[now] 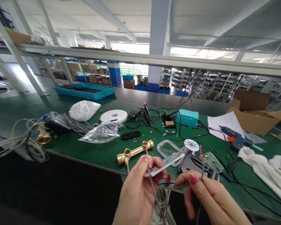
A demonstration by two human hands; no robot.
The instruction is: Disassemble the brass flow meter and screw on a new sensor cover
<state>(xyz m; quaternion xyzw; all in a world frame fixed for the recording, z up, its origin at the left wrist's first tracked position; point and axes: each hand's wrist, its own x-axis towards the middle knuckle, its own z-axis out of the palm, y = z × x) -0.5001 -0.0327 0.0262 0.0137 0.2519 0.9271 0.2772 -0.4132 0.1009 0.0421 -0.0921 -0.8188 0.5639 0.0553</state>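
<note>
Currently, the left hand (pixel 137 193) grips one flat bracket (pixel 165 164); the right hand (pixel 208 197) pinches two thin wires (pixel 202 162).

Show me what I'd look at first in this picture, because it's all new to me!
Up close, the left hand holds a clear strip, and the right hand pinches wires. Just beyond them, a shiny brass pipe fitting lies on the green bench. Farther back sit a teal soldering station and a blue tray.

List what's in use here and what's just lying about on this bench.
In use: left hand gripping a clear plastic bracket; right hand pinching a grey wire.

Lying about: brass pipe manifold; teal soldering station; hot glue gun; green circuit board.
</note>
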